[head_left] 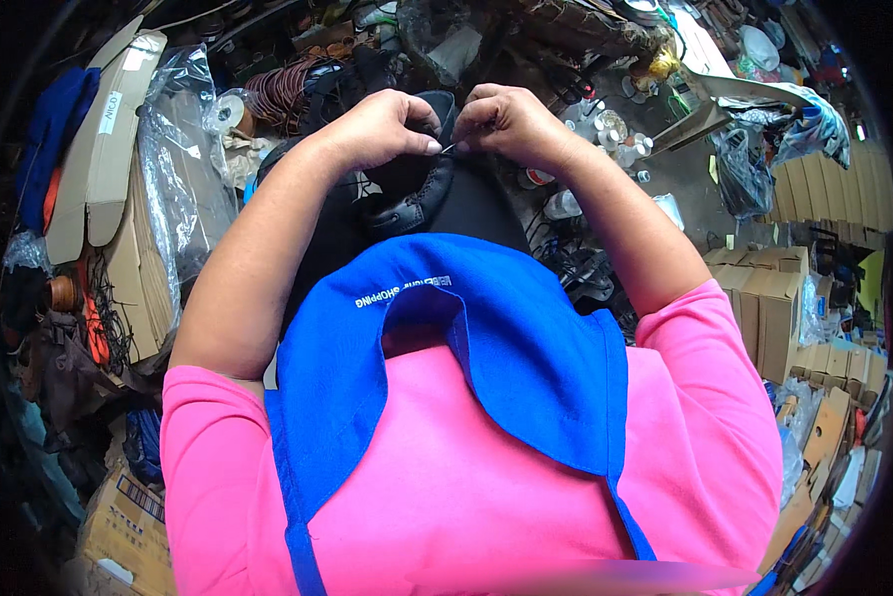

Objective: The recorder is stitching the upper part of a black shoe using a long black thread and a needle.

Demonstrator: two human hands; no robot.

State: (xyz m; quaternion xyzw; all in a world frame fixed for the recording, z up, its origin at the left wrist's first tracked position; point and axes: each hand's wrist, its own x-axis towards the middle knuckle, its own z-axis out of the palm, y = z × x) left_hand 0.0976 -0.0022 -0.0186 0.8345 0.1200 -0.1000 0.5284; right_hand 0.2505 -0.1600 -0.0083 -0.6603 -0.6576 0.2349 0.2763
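Note:
A black shoe (pixel 413 205) rests on my lap, its stitched toe toward me and its opening under my hands. My left hand (pixel 389 129) is closed above the shoe's left side, thumb tip and fingers pinched together. Facing it from the right, my right hand (pixel 514 125) is closed too, its fingertips drawn together over the shoe's right edge. Between the fingertips shows a short, thin pale strand (pixel 448 149); whether it is thread or a needle I cannot tell. The blue apron (pixel 526 348) covers my front just below the shoe.
On the left stand flattened cardboard (pixel 104 149), clear plastic sheeting (pixel 183 169) and a spool (pixel 228 112). Coiled brown cord (pixel 280 94) lies at the far left. Small bottles (pixel 610 129) crowd the floor beyond my right forearm. Stacked cardboard boxes (pixel 764 298) line the right side.

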